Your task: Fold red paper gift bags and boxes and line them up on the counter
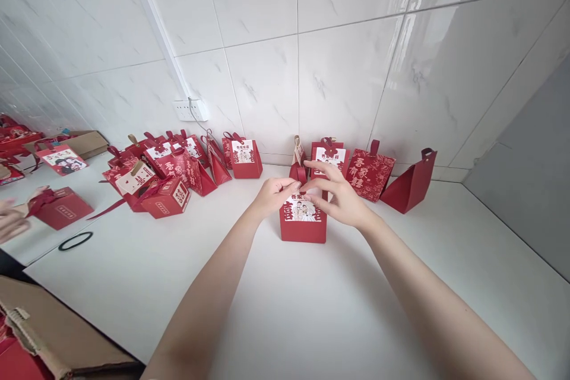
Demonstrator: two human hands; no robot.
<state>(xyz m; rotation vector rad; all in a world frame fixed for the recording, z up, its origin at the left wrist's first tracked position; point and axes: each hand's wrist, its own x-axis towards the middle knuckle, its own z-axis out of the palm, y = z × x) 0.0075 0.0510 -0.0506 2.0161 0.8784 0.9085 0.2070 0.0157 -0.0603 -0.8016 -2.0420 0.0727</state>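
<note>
A red gift box [303,233] with a white label of a cartoon couple stands upright on the white table in front of me. At its top edge, the thumb and fingers of my left hand [275,196] are pinched together on the upper left corner. My right hand [339,195] is over the upper right corner with its fingers apart and curved, the thumb against the label. A dark red ribbon loop [301,173] sticks up between my hands. My fingers partly cover the top of the box.
Behind stand more red boxes, including a patterned one [370,173] and a plain-sided one [410,185]. A cluster of ribboned boxes [167,197] is at left. Another person's hand [12,221] is near a red box [62,208]. An open carton [57,332] sits below the table edge.
</note>
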